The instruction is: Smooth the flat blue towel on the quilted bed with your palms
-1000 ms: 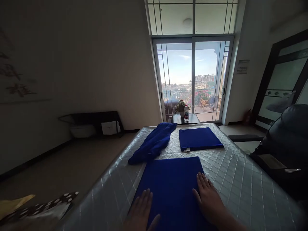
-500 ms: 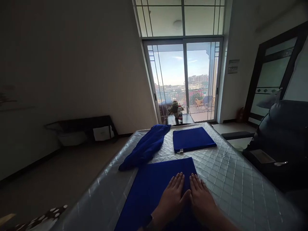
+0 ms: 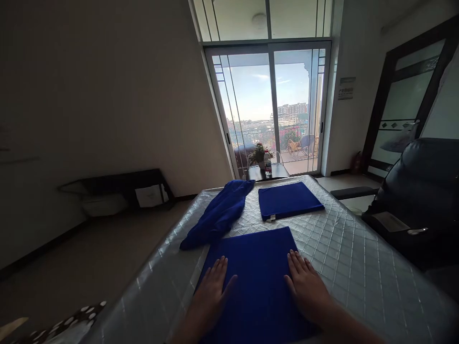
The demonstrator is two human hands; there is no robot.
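Observation:
A folded blue cloth (image 3: 260, 277) lies flat in front of me on the silvery quilted table cover (image 3: 344, 248). On its left part rests my left hand (image 3: 212, 289), flat, with the thumb spread from the fingers. My right hand (image 3: 306, 284) lies palm down along the cloth's right edge, fingers stretched forward. Neither hand grasps anything. Beyond them sits a second folded blue cloth (image 3: 289, 200), neatly squared, with a small white label at its near edge. A crumpled blue cloth (image 3: 220, 212) stretches along the left side, its near end close to the first cloth's far left corner.
Past the far edge stands a small dark table (image 3: 253, 173) with a potted plant (image 3: 258, 154) and a bottle (image 3: 267, 163). A black chair (image 3: 426, 191) is on the right. Brown polka-dot fabric (image 3: 77, 319) shows at lower left.
My left hand has moved left across the cloth, away from my right hand. My right hand has shifted slightly right. The view has tilted down a little.

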